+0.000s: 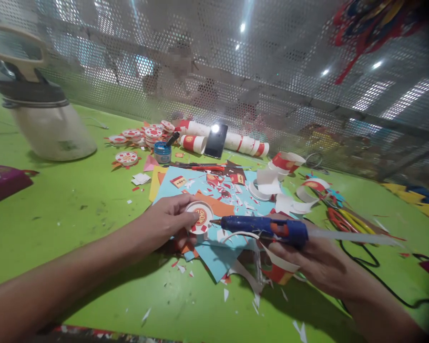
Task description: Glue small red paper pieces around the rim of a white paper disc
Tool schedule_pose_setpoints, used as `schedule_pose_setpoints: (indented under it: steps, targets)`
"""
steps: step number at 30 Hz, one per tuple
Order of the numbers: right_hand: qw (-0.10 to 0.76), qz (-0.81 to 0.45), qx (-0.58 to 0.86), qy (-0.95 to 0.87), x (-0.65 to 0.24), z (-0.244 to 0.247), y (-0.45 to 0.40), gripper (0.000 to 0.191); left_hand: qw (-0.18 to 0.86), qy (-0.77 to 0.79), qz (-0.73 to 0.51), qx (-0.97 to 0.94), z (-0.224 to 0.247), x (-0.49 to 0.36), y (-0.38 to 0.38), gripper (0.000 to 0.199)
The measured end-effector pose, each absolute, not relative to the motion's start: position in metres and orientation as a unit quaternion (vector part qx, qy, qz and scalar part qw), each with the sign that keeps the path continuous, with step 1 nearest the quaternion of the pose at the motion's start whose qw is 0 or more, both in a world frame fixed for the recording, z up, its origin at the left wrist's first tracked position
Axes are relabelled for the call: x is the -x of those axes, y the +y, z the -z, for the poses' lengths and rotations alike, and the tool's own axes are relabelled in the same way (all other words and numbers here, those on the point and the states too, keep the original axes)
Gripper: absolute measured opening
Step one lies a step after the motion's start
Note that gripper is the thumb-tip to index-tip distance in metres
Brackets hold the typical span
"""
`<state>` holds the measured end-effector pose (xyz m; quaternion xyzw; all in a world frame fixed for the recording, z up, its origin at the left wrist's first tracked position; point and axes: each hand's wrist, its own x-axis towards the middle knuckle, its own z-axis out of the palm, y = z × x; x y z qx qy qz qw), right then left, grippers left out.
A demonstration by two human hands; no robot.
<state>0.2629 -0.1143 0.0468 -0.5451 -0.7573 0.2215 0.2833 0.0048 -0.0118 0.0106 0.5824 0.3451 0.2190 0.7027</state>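
- Left hand (175, 216): gripping a round white disc (202, 215) between thumb and fingers; center emblem present.
- Right hand (318, 267): closed around the blue glue gun (250, 226); nozzle at the disc's right edge, contact cannot be confirmed.
- Status, judged: disc partly decorated. Red pieces sit along its lower rim; the remaining visible rim is mostly white.
- Beyond the left hand: patterned discs (153, 132) with fuller red rings, apparently further along.
- Beneath and beyond both hands: blue paper (218, 259) and scraps on the green surface (93, 267).
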Motion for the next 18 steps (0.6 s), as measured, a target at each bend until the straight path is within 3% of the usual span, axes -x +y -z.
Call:
schedule_pose_setpoints:
  steps: [9, 18]
  targets:
    - [0.256, -0.164, 0.543, -0.782, -0.2652, -0.0439, -0.1171, 0.028, 0.693, 0.354, -0.213, -0.590, -0.0117, -0.0067, -0.0124, 0.030]
    - [0.222, -0.140, 0.549, -0.794, -0.2578, -0.0511, -0.1175, 0.016, 0.708, 0.371, -0.199, -0.567, -0.0160, -0.0058, -0.0141, 0.027]
